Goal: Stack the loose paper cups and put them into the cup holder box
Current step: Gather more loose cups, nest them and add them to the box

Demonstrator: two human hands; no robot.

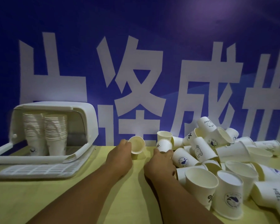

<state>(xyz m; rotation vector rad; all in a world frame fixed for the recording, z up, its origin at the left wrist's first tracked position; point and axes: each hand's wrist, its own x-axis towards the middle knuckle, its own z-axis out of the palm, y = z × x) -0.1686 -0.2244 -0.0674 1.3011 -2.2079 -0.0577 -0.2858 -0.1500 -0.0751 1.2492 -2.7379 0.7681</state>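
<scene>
White plastic, the cup holder box (52, 105) sits at the left end of the bench (63, 199) with its lid swung open toward the person, so the two stacks (45, 133) standing inside can take more. The left hand (122, 149) has its grip pinched on a single cup (137, 145), mouth tilted toward the camera, likely ready to receive another. The right hand (162, 159) curls its grip round a printed cup (164, 145) at the edge of the loose pile (225, 159), tumbled at the right within easy reach.
</scene>
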